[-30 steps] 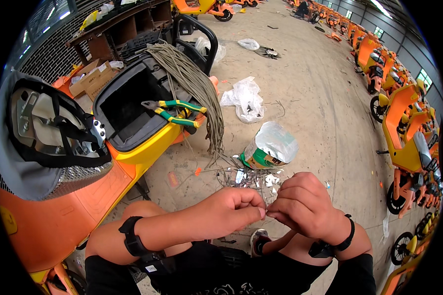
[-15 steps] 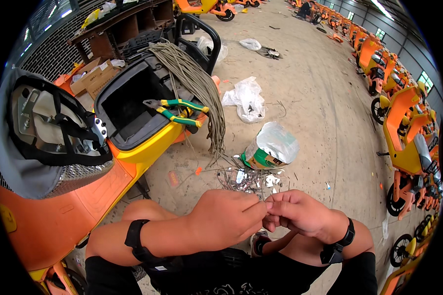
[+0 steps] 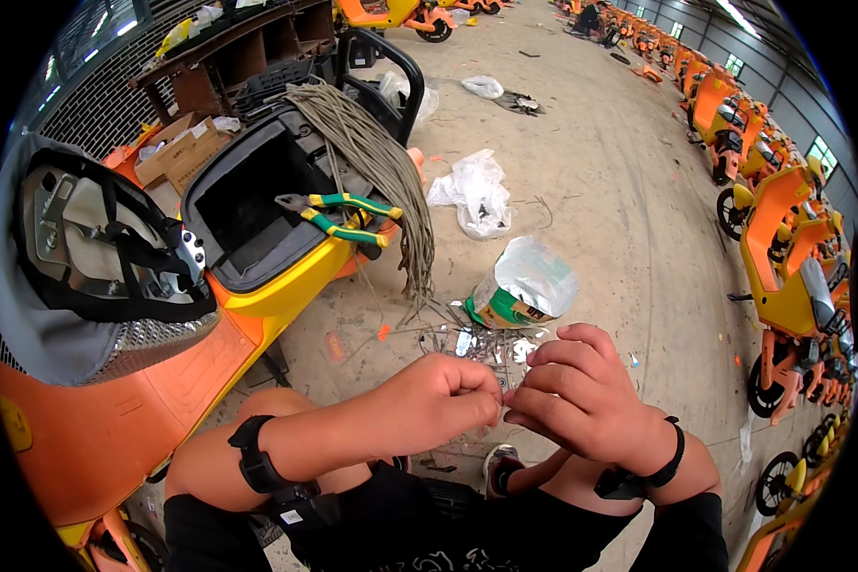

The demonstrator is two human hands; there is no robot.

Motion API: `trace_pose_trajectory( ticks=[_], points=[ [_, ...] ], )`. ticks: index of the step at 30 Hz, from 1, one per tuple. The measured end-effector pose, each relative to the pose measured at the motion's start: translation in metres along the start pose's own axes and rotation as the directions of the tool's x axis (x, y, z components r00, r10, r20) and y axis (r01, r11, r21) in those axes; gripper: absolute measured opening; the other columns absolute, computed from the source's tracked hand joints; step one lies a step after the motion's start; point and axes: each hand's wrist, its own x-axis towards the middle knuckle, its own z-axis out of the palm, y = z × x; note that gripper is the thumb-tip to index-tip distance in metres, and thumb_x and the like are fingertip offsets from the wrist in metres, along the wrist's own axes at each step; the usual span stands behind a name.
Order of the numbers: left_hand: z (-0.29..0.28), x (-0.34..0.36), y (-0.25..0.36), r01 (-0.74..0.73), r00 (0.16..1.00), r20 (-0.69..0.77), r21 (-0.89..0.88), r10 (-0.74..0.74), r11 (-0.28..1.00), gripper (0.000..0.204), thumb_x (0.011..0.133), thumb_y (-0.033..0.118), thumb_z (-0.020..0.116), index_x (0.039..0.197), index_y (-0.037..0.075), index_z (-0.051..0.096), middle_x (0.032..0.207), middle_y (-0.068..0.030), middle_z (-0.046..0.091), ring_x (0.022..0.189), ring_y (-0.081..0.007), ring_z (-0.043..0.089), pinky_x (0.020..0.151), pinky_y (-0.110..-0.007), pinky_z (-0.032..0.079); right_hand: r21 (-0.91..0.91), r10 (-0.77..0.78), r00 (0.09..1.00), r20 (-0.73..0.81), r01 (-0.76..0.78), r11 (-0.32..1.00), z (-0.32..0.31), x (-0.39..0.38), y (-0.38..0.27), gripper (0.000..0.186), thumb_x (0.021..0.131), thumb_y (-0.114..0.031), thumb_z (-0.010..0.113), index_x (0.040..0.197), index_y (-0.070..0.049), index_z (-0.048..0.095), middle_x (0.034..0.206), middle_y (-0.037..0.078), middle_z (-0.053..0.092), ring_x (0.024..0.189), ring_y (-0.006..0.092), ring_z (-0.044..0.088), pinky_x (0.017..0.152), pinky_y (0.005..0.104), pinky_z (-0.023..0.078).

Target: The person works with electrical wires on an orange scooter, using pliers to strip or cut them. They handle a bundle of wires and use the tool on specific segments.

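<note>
My left hand [image 3: 444, 398] is closed in a pinch, its thumb pressed to the bent index finger. Close against it, my right hand [image 3: 582, 391] has its thumb and fingertips drawn together, the other fingers curled and slightly apart. Whatever the fingertips hold between them is too small to make out. Below and beyond the hands, small metal and white scraps [image 3: 486, 345] litter the floor. A green bucket with a pale silvery covering [image 3: 536, 278] stands just past them.
At left is an orange-yellow scooter [image 3: 133, 400] with its seat [image 3: 95, 267] tipped up. Pliers [image 3: 348, 217] with green-yellow handles lie across its storage box rim, beside a bundle of grey cords [image 3: 372, 162]. Plastic bags [image 3: 477, 195] lie ahead; scooters [image 3: 791, 276] line the right.
The right hand has turned, its fingers lifting and loosening beyond the thumb. My left hand has shifted slightly left, and the fingertips have come a little apart.
</note>
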Motion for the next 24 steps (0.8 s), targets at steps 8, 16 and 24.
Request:
trace_pose_trajectory(
  ticks=[8, 16, 24],
  points=[
    [0.003, -0.002, -0.002, -0.02, 1.0, 0.013, -0.06, 0.02, 0.998, 0.016, 0.094, 0.015, 0.059, 0.09, 0.001, 0.065, 0.075, 0.004, 0.058, 0.069, -0.0034, 0.049, 0.059, -0.025, 0.041, 0.241, 0.101, 0.995, 0.007, -0.1, 0.965, 0.005, -0.005, 0.006, 0.017, 0.082, -0.02, 0.077, 0.094, -0.01, 0.069, 0.086, 0.003, 0.062, 0.086, 0.0236, 0.061, 0.077, 0.0383, 0.047],
    [0.01, -0.008, 0.004, -0.305, 0.869, -0.026, 0.758, 0.494, 0.577, 0.009, 0.084, 0.012, 0.065, 0.087, 0.004, 0.062, 0.071, -0.0044, 0.055, 0.061, -0.0207, 0.057, 0.053, -0.032, 0.045, 0.638, 0.495, 0.473, 0.729, -0.731, -0.241, 0.011, -0.006, -0.002, 0.027, 0.101, -0.023, 0.061, 0.09, -0.001, 0.071, 0.075, 0.003, 0.066, 0.072, 0.0133, 0.062, 0.071, 0.028, 0.049],
    [0.018, -0.009, -0.001, -0.328, 0.775, -0.015, 0.844, 0.631, 0.423, 0.01, 0.083, 0.014, 0.065, 0.084, 0.006, 0.059, 0.07, -0.0038, 0.054, 0.061, -0.0228, 0.06, 0.051, -0.034, 0.046, 0.668, 0.474, 0.531, 0.702, -0.722, -0.18, 0.011, -0.01, 0.003, 0.029, 0.099, -0.027, 0.065, 0.107, 0.001, 0.069, 0.088, 0.006, 0.067, 0.083, 0.0156, 0.064, 0.078, 0.0295, 0.051]
  ],
)
